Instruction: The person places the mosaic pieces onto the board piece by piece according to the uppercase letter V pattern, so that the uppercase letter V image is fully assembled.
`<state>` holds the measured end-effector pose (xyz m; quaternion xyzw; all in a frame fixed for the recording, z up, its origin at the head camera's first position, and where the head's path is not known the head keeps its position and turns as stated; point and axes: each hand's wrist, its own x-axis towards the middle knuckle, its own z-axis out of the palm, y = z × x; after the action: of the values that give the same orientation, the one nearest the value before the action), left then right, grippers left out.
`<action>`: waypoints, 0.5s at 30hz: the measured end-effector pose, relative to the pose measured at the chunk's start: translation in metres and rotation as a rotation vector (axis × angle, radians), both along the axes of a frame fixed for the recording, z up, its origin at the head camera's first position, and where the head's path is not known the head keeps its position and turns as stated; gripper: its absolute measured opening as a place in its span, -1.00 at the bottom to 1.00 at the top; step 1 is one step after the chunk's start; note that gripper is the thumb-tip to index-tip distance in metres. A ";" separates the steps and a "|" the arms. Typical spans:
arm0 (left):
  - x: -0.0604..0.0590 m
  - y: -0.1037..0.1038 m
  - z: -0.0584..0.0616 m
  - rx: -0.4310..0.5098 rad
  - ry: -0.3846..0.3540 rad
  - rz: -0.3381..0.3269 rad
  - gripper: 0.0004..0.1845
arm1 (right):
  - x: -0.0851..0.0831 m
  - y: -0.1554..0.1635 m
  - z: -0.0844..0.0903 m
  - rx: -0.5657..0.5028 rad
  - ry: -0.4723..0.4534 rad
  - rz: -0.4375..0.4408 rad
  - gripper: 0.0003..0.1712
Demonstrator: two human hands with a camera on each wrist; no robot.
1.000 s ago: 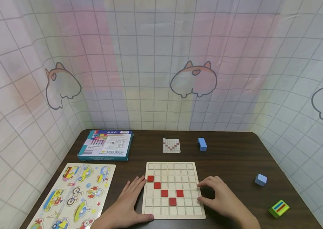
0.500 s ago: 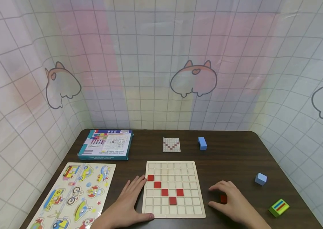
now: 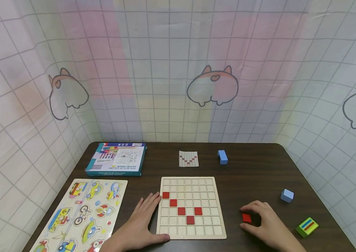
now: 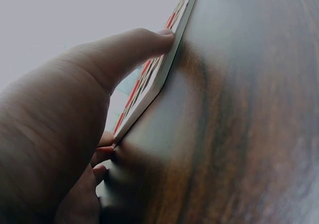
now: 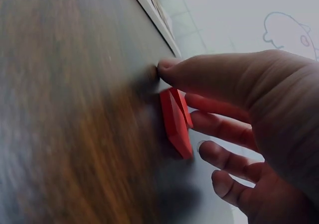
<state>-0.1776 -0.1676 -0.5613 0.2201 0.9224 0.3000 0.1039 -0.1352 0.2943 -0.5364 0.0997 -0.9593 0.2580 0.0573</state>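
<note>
A pale wooden grid board (image 3: 202, 231) lies in front of me, with several red square tiles (image 3: 190, 220) set in its cells. My left hand (image 3: 143, 224) rests along its left side, thumb on the near corner; the left wrist view shows that thumb (image 4: 144, 42) pressing the rim. To the right of the board, my right hand (image 3: 264, 222) is spread around loose red tiles (image 3: 246, 217) on the table. Up close in the right wrist view, two red pieces (image 5: 175, 124) lean together; the thumb is apart from them, and contact with the fingers is unclear.
Behind the board lie a small pattern card (image 3: 188, 159) and a blue block (image 3: 223, 157). At right are another blue block (image 3: 287, 196) and a green striped block (image 3: 307, 227). A picture puzzle board (image 3: 102, 196) and a flat box (image 3: 118, 161) occupy the left.
My right hand has moved from the board's right edge rightward to the loose red tiles, which have come into sight between thumb and fingers. The left hand stays in place.
</note>
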 end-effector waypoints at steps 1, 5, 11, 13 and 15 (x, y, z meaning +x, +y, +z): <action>0.000 0.000 0.000 0.000 0.001 0.000 0.47 | 0.000 0.001 0.000 0.001 -0.018 -0.010 -0.55; 0.000 0.000 0.000 -0.001 -0.002 0.000 0.48 | -0.001 0.006 0.002 0.003 -0.106 -0.041 -0.57; -0.001 0.000 0.000 0.001 -0.011 -0.002 0.48 | -0.001 0.010 0.000 0.018 -0.134 -0.052 -0.65; -0.001 0.000 0.001 0.001 -0.012 -0.003 0.48 | -0.001 0.010 -0.001 0.011 -0.113 -0.050 -0.69; 0.000 0.000 0.001 0.001 -0.015 -0.002 0.47 | 0.000 0.009 -0.001 0.007 -0.093 -0.046 -0.71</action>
<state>-0.1781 -0.1673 -0.5604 0.2188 0.9211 0.3022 0.1108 -0.1354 0.3036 -0.5379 0.0658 -0.9639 0.2575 0.0181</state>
